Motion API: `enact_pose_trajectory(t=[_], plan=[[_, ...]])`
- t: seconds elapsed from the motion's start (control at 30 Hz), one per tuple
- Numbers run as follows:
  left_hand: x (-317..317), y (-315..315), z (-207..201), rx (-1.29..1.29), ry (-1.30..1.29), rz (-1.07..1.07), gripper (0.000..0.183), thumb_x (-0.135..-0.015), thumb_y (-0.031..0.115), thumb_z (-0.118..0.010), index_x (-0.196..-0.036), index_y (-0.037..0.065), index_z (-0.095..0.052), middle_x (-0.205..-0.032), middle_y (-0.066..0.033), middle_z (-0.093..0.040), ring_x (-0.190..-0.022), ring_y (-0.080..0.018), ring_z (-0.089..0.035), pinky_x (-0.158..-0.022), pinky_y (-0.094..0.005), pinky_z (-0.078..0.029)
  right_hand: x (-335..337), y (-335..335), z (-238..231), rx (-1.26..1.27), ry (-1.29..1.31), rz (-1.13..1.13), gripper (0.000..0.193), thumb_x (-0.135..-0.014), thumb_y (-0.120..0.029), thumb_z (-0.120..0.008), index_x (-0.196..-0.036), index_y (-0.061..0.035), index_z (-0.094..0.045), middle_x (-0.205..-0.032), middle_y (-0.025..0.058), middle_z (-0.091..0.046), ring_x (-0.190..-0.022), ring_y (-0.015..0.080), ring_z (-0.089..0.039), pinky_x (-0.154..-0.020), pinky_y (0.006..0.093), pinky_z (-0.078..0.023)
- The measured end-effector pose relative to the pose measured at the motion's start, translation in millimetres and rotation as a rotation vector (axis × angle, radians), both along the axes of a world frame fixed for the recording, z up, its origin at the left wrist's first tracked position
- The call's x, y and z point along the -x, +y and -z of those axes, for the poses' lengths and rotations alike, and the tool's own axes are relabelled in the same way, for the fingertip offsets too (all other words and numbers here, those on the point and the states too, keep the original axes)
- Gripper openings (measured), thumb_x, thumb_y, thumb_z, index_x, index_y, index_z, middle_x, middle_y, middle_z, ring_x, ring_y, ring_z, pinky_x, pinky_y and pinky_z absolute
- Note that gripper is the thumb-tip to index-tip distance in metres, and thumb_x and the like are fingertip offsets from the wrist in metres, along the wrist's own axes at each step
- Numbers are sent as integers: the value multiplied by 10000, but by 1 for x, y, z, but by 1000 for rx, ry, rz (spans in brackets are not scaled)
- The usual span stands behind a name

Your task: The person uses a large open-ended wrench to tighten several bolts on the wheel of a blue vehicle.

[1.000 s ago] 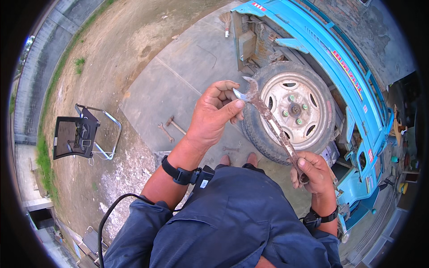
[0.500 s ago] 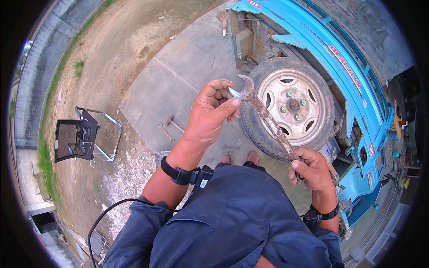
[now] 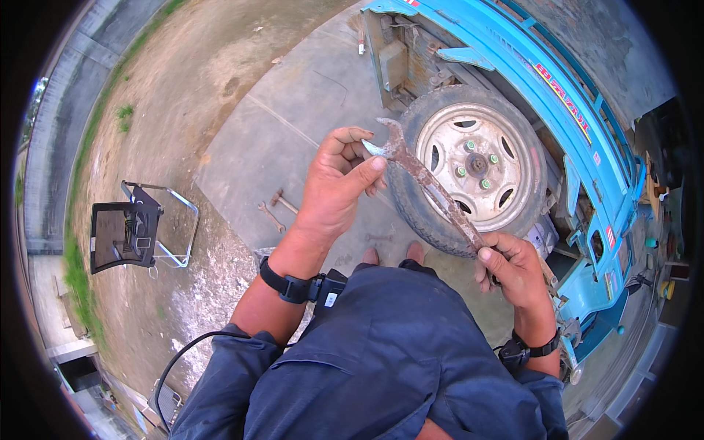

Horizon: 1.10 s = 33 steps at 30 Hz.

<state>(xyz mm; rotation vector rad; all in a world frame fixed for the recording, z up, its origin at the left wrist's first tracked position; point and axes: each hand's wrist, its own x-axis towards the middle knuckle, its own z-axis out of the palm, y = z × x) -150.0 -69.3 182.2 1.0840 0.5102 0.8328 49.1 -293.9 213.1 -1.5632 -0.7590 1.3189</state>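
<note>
A large rusty open-end wrench (image 3: 429, 180) is held slantwise before me, its jaw up at the left and its handle running down to the right. My left hand (image 3: 339, 180) pinches one tip of the jaw between thumb and fingers; that tip looks bright, bare metal. Around the lower end of the handle, my right hand (image 3: 513, 268) is closed, hiding that end. Beyond the wrench stands a wheel (image 3: 480, 158) with a dusty pale rim, a black tyre and several greenish nuts about its hub. The wrench crosses the wheel's left side in view.
A blue vehicle body (image 3: 557, 95) curves along the right. On the concrete lie a hammer (image 3: 284, 201), a small wrench (image 3: 272, 218) and another wrench (image 3: 379, 237) near my feet. A folding chair (image 3: 125, 227) with dark mesh stands on the dirt at left.
The wrench and both hands have shifted slightly left in view, with the same grips. The surroundings have moved a little as the view turned.
</note>
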Motion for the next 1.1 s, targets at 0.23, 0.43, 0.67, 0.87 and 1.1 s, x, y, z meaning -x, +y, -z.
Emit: enact_pose_trajectory(t=[0.23, 0.43, 0.67, 0.87, 1.1], plan=[[-7, -8, -6, -88, 152, -65, 508, -871, 102, -738, -1240, 45, -394, -915, -102, -593, -710, -160, -625, -594, -257, -477, 6, 10, -7, -79, -44, -22, 335, -1034, -261, -499, -972, 2, -696, -663, 17, -608, -526, 75, -542, -501, 223, -414], [-8, -6, -6, -115, 168, -74, 535, -873, 111, -741, -1241, 11, -365, -937, -112, -607, -716, -149, -633, -589, -246, -484, 3, 10, -9, -74, 40, -8, 340, -1003, -180, -410, -982, 14, -688, -679, 14, -610, -528, 70, -539, -504, 225, -411], [-7, -5, -2, -79, 173, -113, 473, -881, 71, -720, -1228, 29, -402, -902, -91, -590, -694, -165, -623, -592, -260, -461, -1, 13, -13, -62, 18, -26, 311, -987, -163, -418, -994, 34, -659, -708, 29, -618, -529, 79, -535, -501, 225, -407], [-10, -6, -5, -74, 169, -124, 476, -881, 67, -719, -1233, 25, -401, -893, -88, -593, -684, -158, -613, -590, -258, -459, -2, 15, -16, -51, 63, -10, 269, -984, -134, -455, -988, 57, -646, -706, 45, -620, -527, 93, -533, -506, 231, -412], [-11, -5, 0, -73, 167, -130, 466, -883, 54, -712, -1232, 30, -404, -889, -85, -595, -678, -156, -609, -587, -259, -458, -3, 18, -14, 21, 86, 8, 220, -971, -140, -530, -983, 48, -645, -693, 43, -619, -528, 88, -527, -500, 228, -405]])
